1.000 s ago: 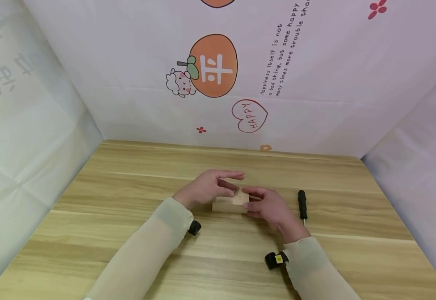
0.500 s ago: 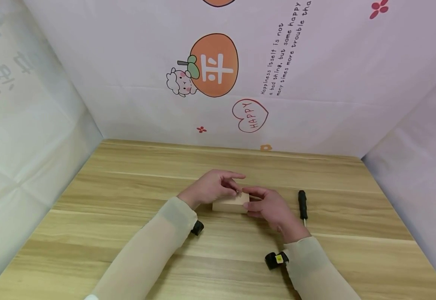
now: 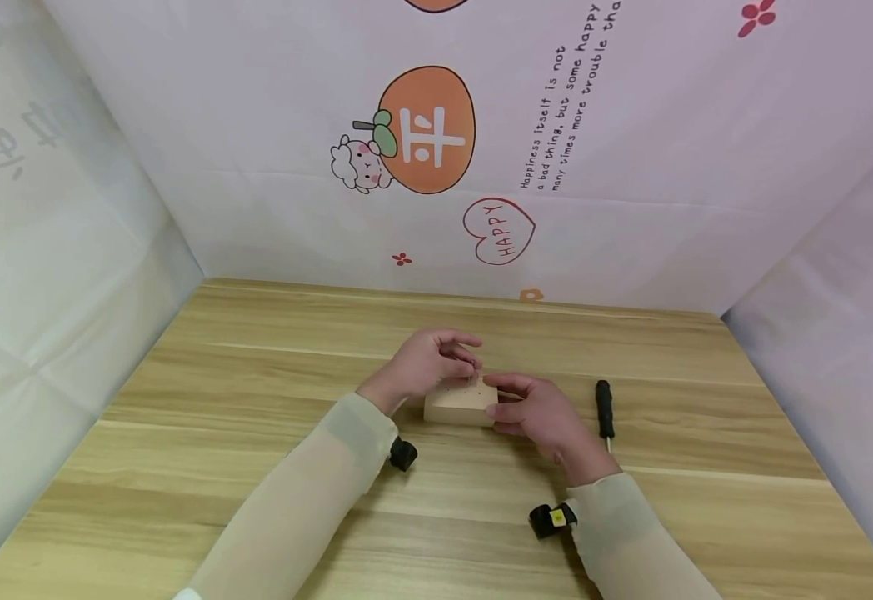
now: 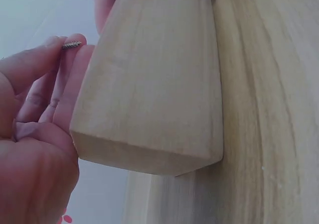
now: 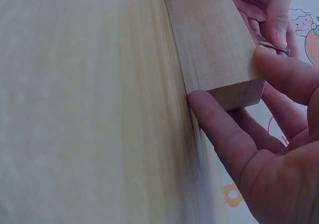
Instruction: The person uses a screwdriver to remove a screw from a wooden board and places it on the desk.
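A pale wooden block (image 3: 457, 414) lies on the table, with a few small dark dots on its top face. My left hand (image 3: 423, 364) is over the block's far part. Its thumb and fingers pinch a small metal screw (image 4: 71, 45), whose threaded end shows in the left wrist view and whose head shows in the right wrist view. Whether the screw's tip touches the block I cannot tell. At the block's right end, my right hand (image 3: 545, 418) holds it, thumb and fingers spread along its edges. The far side of the block is partly hidden by my left hand.
A screwdriver (image 3: 605, 408) with a black handle lies to the right of my right hand, its shaft partly hidden by the wrist. The wood-grain table (image 3: 256, 333) ends at a printed cloth (image 3: 294, 225) behind, with pale cloth sides left and right.
My left hand first closed its fingers on the screw at the block's top, then lifted slightly up and away with it. My right hand and the block have stayed in place.
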{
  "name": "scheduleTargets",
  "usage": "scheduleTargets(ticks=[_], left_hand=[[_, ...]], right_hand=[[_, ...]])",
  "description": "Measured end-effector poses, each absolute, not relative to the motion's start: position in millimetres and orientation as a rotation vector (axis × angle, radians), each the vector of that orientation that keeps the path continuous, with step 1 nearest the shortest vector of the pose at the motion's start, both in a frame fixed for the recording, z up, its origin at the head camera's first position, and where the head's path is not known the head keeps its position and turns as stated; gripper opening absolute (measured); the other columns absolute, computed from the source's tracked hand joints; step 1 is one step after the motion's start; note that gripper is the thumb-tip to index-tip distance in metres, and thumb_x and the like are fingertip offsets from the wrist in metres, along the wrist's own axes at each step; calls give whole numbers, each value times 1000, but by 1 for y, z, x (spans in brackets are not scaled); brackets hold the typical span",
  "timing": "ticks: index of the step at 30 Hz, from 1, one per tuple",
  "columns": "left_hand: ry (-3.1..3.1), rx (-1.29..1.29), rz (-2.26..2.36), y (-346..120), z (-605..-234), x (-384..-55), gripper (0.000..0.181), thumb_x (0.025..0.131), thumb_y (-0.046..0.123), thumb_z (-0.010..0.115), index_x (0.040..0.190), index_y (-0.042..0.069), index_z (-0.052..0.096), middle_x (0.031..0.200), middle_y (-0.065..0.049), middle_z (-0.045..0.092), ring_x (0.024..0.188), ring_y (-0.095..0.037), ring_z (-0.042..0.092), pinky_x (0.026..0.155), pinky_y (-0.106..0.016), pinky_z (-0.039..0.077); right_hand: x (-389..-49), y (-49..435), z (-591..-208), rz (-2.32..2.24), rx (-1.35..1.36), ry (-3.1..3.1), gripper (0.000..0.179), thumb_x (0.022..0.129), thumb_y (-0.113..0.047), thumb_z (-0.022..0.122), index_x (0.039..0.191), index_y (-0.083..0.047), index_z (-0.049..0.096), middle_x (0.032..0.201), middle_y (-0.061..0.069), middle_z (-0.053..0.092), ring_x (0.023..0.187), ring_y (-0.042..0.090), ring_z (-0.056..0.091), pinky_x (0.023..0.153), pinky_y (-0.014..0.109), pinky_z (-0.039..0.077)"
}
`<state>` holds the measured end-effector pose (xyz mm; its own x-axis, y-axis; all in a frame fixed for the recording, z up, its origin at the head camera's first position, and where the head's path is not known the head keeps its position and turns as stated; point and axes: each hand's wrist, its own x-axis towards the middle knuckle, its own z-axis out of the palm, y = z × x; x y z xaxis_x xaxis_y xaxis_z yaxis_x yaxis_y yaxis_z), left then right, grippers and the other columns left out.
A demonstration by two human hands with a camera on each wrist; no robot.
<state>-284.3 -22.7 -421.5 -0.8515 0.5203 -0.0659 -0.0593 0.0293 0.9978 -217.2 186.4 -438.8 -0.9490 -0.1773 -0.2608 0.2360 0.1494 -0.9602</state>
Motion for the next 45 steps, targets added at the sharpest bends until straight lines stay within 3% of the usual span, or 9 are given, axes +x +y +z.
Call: scheduleTargets(ticks=[11,17,23,31,38,45], left_hand=[[1836,229,1874,-45,-415,-284,32,88,-5,73,119,-10,66,113,-23,67,91,-28,70,80,-37,56],[1841,168,1884,-83,-410,-270,32,90,-7,69,122,-12,64,116,-27,65,97,-32,69,86,-43,54],[1859,100,1879,-127,-410,-256,32,93,-8,64,125,-13,61,119,-29,62,105,-38,64,85,-41,55],[1973,2,1786,-160,-431,-246,33,90,-11,67,123,-10,62,111,-21,62,95,-29,66,82,-39,56],[2058,-80,1730,-166,-453,-246,26,88,-11,69,114,-6,66,104,-19,61,86,-26,67,77,-37,57],[2128,-58,1686,-161,-453,-245,19,87,-10,71,105,-4,68,99,-18,63,84,-25,68,75,-36,57]], right_hand=[[-216,185,-439,-1882,75,2112,47,90,3,71,136,-4,62,147,18,45,125,34,50,85,42,54],[-216,185,-441,-1891,70,2107,49,89,5,72,136,-4,62,147,18,45,127,34,48,85,42,54],[-216,188,-441,-1882,62,2111,49,89,4,72,137,-4,61,148,18,43,128,34,46,86,41,54],[-217,190,-443,-1880,59,2105,50,91,3,70,139,-3,59,147,20,42,112,31,59,85,41,54],[-217,189,-444,-1881,55,2096,50,91,2,70,139,-4,59,147,20,43,113,30,59,86,42,54],[-217,188,-443,-1877,46,2093,50,92,2,70,140,-5,58,149,19,41,114,30,58,87,42,54]])
